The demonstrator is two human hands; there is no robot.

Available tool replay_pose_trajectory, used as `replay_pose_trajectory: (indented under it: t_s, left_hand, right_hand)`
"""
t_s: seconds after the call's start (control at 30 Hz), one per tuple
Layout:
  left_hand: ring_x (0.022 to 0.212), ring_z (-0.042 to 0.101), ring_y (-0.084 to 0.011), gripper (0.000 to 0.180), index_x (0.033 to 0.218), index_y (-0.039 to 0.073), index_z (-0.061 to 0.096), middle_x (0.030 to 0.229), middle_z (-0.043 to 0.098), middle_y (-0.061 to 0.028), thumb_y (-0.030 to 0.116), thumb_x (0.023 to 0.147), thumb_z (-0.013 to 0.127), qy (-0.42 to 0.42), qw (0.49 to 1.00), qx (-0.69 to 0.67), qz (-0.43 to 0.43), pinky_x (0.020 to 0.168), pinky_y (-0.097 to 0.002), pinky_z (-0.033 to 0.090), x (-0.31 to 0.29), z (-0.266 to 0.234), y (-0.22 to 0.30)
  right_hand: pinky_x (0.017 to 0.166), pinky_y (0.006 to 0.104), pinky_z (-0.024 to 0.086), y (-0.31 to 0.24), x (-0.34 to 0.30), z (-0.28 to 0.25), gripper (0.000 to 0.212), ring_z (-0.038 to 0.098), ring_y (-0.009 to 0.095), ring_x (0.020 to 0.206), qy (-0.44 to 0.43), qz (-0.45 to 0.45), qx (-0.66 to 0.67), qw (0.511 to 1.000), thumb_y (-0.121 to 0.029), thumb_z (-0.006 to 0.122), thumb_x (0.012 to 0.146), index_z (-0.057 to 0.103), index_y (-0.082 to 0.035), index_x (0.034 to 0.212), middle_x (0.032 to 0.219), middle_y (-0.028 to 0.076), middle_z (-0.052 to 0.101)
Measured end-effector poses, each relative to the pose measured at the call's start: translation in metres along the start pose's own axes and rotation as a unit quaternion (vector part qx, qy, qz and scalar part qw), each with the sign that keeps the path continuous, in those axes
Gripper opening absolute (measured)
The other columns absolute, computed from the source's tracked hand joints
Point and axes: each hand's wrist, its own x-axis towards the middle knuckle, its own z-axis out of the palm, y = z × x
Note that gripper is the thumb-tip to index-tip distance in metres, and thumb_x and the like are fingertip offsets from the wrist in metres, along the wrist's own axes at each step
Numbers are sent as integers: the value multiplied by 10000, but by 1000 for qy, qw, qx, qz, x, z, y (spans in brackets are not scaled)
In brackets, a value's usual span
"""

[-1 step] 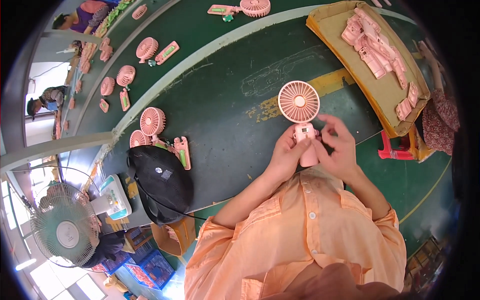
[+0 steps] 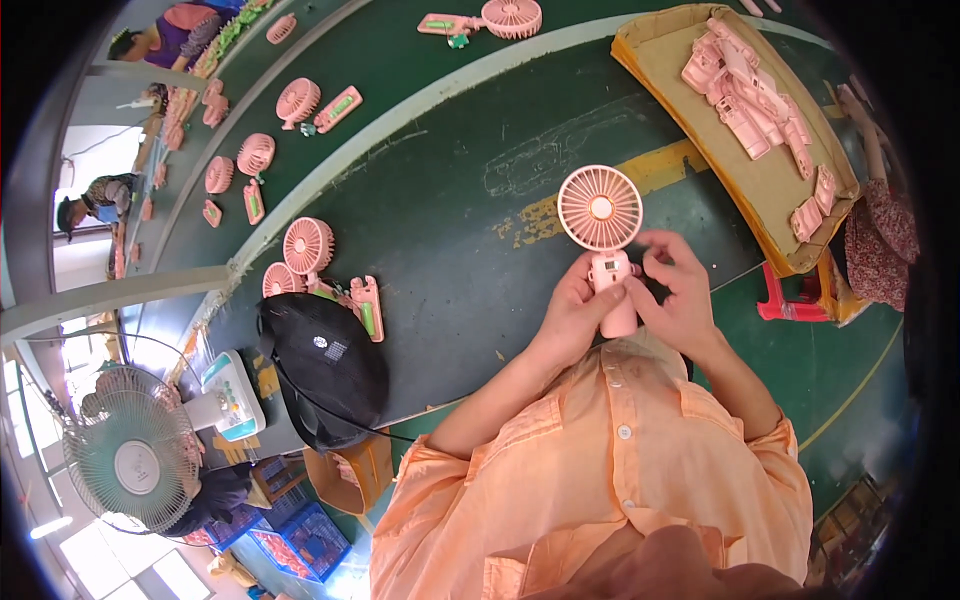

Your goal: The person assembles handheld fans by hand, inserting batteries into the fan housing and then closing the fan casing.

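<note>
Pink handheld fan (image 2: 603, 228) stands in front of the person's chest, above the near edge of the counter (image 2: 450, 250), its round grille pointing away from the body. The left hand (image 2: 568, 312) is closed around the handle, with the thumb laid across its front. The right hand (image 2: 684, 292) is half open at the other side, fingers bent and thumb close against the handle; whether it pinches a small part I cannot tell.

This fan looks nearly whole: the head is joined to the handle, and a small dark window shows in the closed front. Whether anything inside or behind is unfinished is hidden.

To the right, a cardboard tray (image 2: 735, 205) carries loose pink shell parts (image 2: 750, 95), apparently not yet fitted. To the left, beside a black bag-like item (image 2: 325, 345), 2 fan heads (image 2: 308, 243) lie near an opened handle (image 2: 366, 305) with green inside. Farther out, more fan heads (image 2: 298, 102) lie by open handles (image 2: 338, 110), so much assembly seems left.
</note>
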Motion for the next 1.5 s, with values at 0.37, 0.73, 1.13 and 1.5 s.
replay_pose_trajectory:
  t_s: [0.37, 0.73, 1.13, 1.5]
  left_hand:
    - [1118, 528, -109, 554, 1388, 105, 332, 1237, 534, -27, -4, 902, 576, -81, 997, 15, 6, 943, -267, 438, 3, 5, 7]
    - [872, 603, -160, 416, 1259, 43, 471, 1006, 593, -93, 17, 851, 549, 112, 971, 213, 7, 735, -289, 507, 62, -18, 68]
    - [1065, 442, -483, 676, 1435, 34, 237, 1147, 413, -323, 204, 856, 541, 398, 572, 682, 220, 946, -505, 376, 227, -144, 207]
    - [1035, 523, -340, 430, 1193, 71, 547, 1163, 518, -167, 120, 772, 623, 299, 438, 843, 95, 885, -440, 451, 196, -173, 266]
  right_hand:
    - [731, 234, 507, 14, 8, 5, 242, 608, 85, 824, -114, 309, 429, 841, 10, 634, 823, 632, 7, 1065, 939, 43, 655]
    - [733, 376, 458, 50, 59, 22, 163, 567, 287, 845, -32, -10, -119, 992, -66, 636, 823, 588, 21, 952, 913, 133, 573]
    - [755, 410, 410, 45, 68, 29, 143, 471, 322, 865, 4, -16, -151, 988, -30, 672, 723, 554, 33, 674, 867, 141, 472]
    - [751, 399, 409, 50, 69, 29, 124, 476, 302, 855, 19, -13, -137, 990, -15, 674, 694, 571, 37, 647, 837, 130, 474]
